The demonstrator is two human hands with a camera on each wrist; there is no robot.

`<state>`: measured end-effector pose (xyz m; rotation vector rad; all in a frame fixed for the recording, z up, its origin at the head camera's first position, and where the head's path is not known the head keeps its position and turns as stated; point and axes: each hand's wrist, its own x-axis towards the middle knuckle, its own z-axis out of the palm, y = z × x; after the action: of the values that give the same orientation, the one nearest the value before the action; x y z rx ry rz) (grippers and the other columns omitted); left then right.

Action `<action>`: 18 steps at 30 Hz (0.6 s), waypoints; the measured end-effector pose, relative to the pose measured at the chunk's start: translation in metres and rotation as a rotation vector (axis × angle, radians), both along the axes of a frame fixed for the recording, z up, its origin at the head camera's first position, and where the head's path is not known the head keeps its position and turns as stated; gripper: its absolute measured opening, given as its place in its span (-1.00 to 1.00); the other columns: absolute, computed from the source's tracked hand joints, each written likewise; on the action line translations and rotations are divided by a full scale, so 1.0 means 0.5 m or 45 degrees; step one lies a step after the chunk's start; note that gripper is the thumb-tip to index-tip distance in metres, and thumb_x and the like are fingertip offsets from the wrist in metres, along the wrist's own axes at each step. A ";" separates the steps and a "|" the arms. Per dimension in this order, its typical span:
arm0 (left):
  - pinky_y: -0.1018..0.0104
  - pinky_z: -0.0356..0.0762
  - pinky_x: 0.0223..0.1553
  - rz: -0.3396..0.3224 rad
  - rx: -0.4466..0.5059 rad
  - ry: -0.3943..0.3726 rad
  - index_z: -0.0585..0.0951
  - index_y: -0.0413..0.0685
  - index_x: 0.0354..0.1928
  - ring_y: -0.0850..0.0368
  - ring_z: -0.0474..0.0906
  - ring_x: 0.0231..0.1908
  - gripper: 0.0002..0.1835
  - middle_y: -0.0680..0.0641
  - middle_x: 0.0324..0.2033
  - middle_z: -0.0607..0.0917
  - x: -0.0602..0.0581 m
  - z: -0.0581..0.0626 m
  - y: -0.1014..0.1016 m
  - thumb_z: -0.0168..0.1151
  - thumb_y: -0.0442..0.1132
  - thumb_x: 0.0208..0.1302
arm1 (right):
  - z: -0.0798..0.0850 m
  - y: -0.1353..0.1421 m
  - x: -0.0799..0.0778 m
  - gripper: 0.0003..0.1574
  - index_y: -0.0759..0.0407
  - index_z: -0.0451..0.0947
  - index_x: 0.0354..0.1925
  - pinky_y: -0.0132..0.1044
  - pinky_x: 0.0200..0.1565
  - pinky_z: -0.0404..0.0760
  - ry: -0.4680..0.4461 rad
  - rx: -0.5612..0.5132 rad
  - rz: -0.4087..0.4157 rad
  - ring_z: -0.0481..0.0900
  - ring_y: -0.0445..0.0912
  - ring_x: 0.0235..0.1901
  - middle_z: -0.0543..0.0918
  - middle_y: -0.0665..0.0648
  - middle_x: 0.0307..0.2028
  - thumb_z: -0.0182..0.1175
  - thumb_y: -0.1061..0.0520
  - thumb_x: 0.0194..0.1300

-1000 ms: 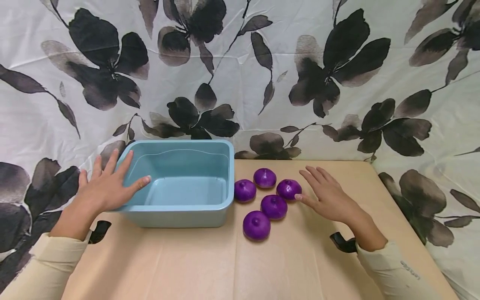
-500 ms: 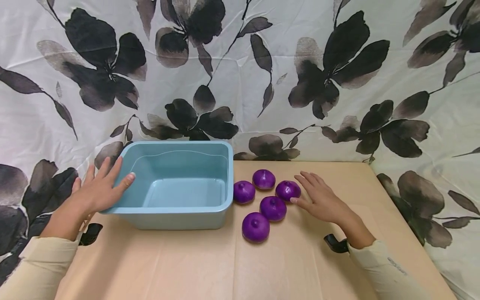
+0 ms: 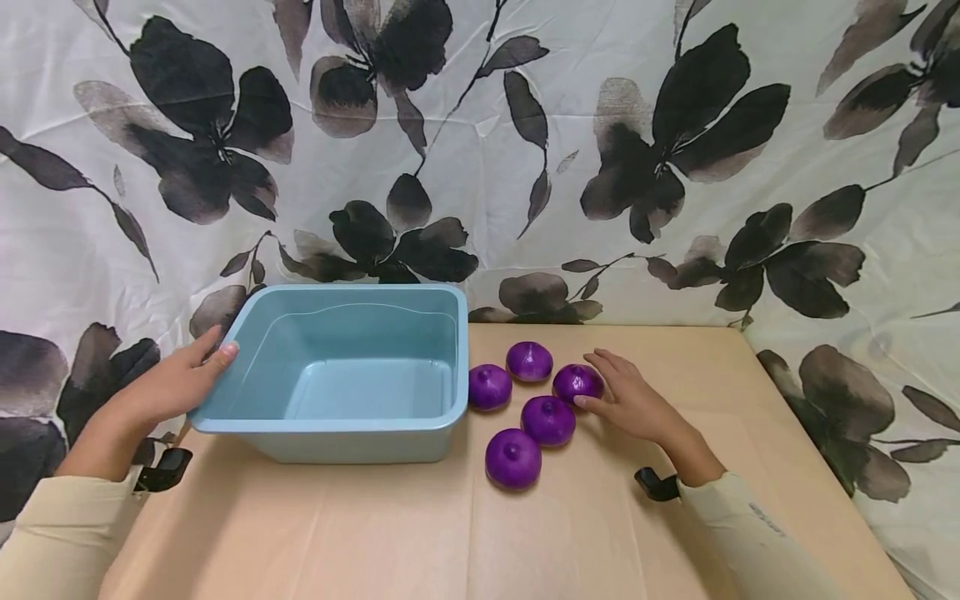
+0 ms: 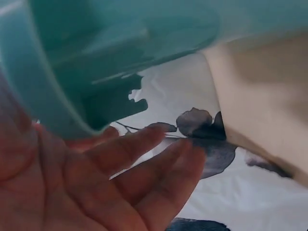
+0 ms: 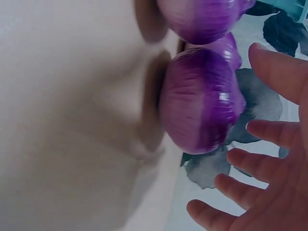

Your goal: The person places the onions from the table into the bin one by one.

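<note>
My left hand (image 3: 168,387) is at the left rim of a light blue plastic tub (image 3: 337,426), its thumb over the edge. In the left wrist view, the fingers (image 4: 159,185) extend loosely beneath the rim, apart from the outer wall. Over the right side of the table, my right hand (image 3: 630,402) hovers with fingers spread beside the rightmost purple onion (image 3: 577,382). From the right wrist, a gap shows between that onion (image 5: 199,101) and the fingertips (image 5: 236,156). Several shiny purple onions (image 3: 513,458) lie grouped right of the tub.
The tan tabletop (image 3: 375,533) runs up to a white cloth (image 3: 525,33) printed with dark flowers, hanging behind and at the sides. One onion (image 3: 491,387) sits close against the tub's right side.
My left hand has moved left and down from above the tub to its left rim, thumb now over the edge. My right hand has shifted left, closer to the rightmost onion.
</note>
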<state>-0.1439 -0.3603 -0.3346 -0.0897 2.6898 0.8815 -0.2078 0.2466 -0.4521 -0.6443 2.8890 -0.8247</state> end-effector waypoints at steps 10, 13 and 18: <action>0.42 0.72 -0.20 0.224 0.334 0.034 0.27 -0.62 0.43 0.40 0.65 -0.26 -0.39 0.15 -0.24 0.75 -0.021 0.002 -0.052 0.04 -0.20 0.62 | -0.034 -0.003 -0.031 0.00 0.39 0.27 0.48 0.41 0.44 0.26 -0.080 -0.146 -0.031 0.26 0.44 0.47 0.35 0.48 0.45 0.43 -0.09 0.33; 0.47 0.69 -0.23 0.248 0.441 0.008 0.48 -0.42 0.33 0.46 0.63 -0.30 -0.52 0.41 -0.36 0.67 -0.026 0.000 -0.059 0.17 -0.21 0.56 | -0.046 -0.002 -0.035 0.03 0.37 0.27 0.49 0.37 0.38 0.39 -0.120 -0.187 -0.049 0.35 0.43 0.43 0.37 0.47 0.45 0.48 -0.05 0.29; 0.46 0.72 -0.21 0.278 0.512 -0.039 0.66 0.09 0.03 0.45 0.68 -0.30 -0.85 0.38 -0.36 0.70 -0.030 -0.001 -0.068 0.25 -0.22 0.51 | -0.061 0.000 -0.041 0.05 0.31 0.30 0.49 0.27 0.23 0.59 -0.168 -0.224 -0.075 0.56 0.37 0.27 0.43 0.46 0.41 0.54 0.00 0.20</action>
<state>-0.1591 -0.3941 -0.3353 -0.3065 2.4506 1.4545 -0.2285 0.2467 -0.4828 -0.4992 2.7501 -1.0946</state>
